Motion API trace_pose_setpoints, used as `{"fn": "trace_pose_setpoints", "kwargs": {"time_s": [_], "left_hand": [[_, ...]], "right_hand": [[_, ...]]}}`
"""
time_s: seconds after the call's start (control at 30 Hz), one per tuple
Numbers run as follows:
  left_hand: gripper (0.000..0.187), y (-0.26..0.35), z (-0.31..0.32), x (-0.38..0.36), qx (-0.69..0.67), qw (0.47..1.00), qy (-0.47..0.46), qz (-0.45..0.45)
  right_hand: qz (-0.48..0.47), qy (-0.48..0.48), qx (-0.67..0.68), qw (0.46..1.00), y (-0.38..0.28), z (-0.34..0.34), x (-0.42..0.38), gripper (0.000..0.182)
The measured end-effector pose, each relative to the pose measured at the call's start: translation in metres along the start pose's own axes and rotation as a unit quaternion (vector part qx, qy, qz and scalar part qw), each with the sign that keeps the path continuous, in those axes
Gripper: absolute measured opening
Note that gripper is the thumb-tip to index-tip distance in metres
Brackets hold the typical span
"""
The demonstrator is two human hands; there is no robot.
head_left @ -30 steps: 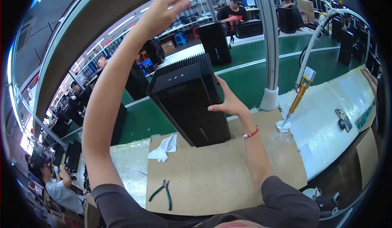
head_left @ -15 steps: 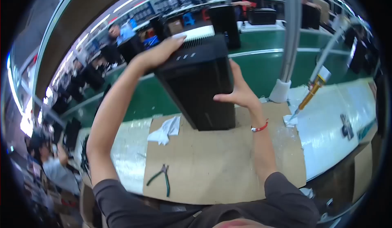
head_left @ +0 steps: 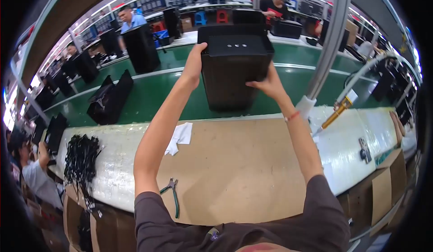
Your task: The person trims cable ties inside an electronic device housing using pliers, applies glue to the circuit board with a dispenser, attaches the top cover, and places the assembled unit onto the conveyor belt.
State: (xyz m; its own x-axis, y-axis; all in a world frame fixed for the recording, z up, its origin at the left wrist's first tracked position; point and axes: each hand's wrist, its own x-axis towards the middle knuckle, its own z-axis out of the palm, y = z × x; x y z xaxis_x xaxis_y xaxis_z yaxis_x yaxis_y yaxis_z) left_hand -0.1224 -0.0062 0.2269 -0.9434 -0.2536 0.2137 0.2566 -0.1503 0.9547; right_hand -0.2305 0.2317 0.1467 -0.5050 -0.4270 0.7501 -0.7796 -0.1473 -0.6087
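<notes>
Both my arms reach forward, holding a tall black case upright over the green conveyor. At the case's upper left edge, my left hand grips it with fingers partly hidden behind. On the right side, my right hand presses against it, thumb across the front face. The cardboard sheet lies nearer to me, with a white cloth at its back left and green-handled pliers at its front left.
A metal post and a hanging gold screwdriver stand to the right. Black cables lie at the left. An open black case and another upright one are on the conveyor. Co-workers sit beyond.
The case has moved away from me, off the cardboard and over the conveyor, both hands still on it. My left hand has shifted from its top to its left side.
</notes>
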Motion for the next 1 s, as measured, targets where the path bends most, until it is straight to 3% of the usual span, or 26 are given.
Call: {"fn": "trace_pose_setpoints", "kwargs": {"time_s": [0.07,0.13,0.17,0.2,0.23,0.27,0.3,0.33,0.4,0.47,0.53,0.57,0.6,0.63,0.67,0.7,0.73,0.77,0.87,0.9,0.93,1.0], "left_hand": [[0.037,-0.034,-0.004,0.045,0.032,0.995,0.064,0.073],[0.038,-0.043,-0.003,0.083,-0.09,0.995,0.046,0.007],[0.04,-0.047,-0.007,0.102,-0.093,0.994,0.062,0.001],[0.041,-0.05,-0.015,0.123,-0.095,0.993,0.074,-0.005],[0.045,-0.049,-0.017,0.133,-0.074,0.993,0.093,0.009],[0.049,-0.05,-0.019,0.144,-0.053,0.992,0.112,0.023],[0.048,-0.029,0.001,0.122,-0.134,0.985,0.083,-0.062],[0.044,-0.03,-0.001,0.13,-0.12,0.989,0.057,-0.063],[0.039,-0.03,0.003,0.122,-0.121,0.991,0.033,-0.04],[0.033,-0.025,0.02,0.078,-0.095,0.981,0.157,0.068],[0.03,-0.041,0.066,-0.008,0.065,0.929,0.139,0.337],[0.028,-0.051,0.096,-0.069,0.11,0.942,-0.003,0.318],[0.027,-0.059,0.124,-0.128,0.257,0.918,-0.127,0.274],[0.031,-0.092,0.137,-0.174,0.264,0.891,-0.269,0.252],[0.039,-0.133,0.157,-0.228,0.253,0.871,-0.325,0.269],[0.046,-0.146,0.174,-0.268,0.332,0.783,-0.427,0.306],[0.06,-0.156,0.186,-0.306,0.388,0.72,-0.487,0.307],[0.063,-0.167,0.193,-0.338,0.413,0.708,-0.498,0.284],[0.067,-0.193,0.205,-0.362,0.486,0.664,-0.496,0.278],[0.07,-0.196,0.206,-0.367,0.532,0.63,-0.485,0.291],[0.07,-0.198,0.207,-0.364,0.534,0.626,-0.491,0.286],[0.062,-0.198,0.202,-0.355,0.464,0.662,-0.53,0.257]], "right_hand": [[0.012,-0.003,-0.023,1.0,0.019,0.0,0.01,0.097],[0.109,0.003,0.01,0.994,0.04,-0.005,0.029,0.088],[0.104,-0.008,-0.015,0.994,0.034,-0.006,0.035,0.085],[0.114,-0.013,-0.051,0.992,0.031,-0.002,0.037,0.084],[0.089,0.002,-0.204,0.975,0.034,0.001,0.026,0.078],[0.138,-0.036,-0.288,0.947,0.027,0.005,0.007,0.074],[0.069,-0.126,-0.34,0.93,0.017,0.0,-0.018,0.067],[0.174,-0.288,-0.228,0.914,-0.017,-0.009,-0.037,0.055],[0.175,-0.369,-0.125,0.904,-0.062,-0.026,-0.103,0.041],[0.227,-0.299,-0.183,0.909,-0.107,-0.056,-0.163,0.03],[0.328,-0.205,-0.286,0.877,-0.124,-0.097,-0.209,0.025],[0.341,-0.111,-0.294,0.886,-0.118,-0.121,-0.234,0.026],[0.353,-0.02,-0.297,0.887,-0.107,-0.145,-0.252,0.028],[0.385,0.051,-0.327,0.862,-0.102,-0.164,-0.257,0.029],[0.41,0.123,-0.357,0.83,-0.096,-0.18,-0.259,0.032],[0.408,0.12,-0.356,0.832,-0.085,-0.191,-0.26,0.032],[0.378,0.177,-0.396,0.818,-0.069,-0.198,-0.266,0.037],[0.343,0.233,-0.434,0.8,-0.054,-0.206,-0.268,0.044],[0.307,0.245,-0.421,0.818,-0.022,-0.216,-0.267,0.053],[0.336,0.235,-0.338,0.847,-0.025,-0.215,-0.261,0.051],[0.341,0.238,-0.333,0.846,-0.026,-0.216,-0.258,0.051],[0.321,0.233,-0.213,0.893,-0.024,-0.211,-0.257,0.048]]}}
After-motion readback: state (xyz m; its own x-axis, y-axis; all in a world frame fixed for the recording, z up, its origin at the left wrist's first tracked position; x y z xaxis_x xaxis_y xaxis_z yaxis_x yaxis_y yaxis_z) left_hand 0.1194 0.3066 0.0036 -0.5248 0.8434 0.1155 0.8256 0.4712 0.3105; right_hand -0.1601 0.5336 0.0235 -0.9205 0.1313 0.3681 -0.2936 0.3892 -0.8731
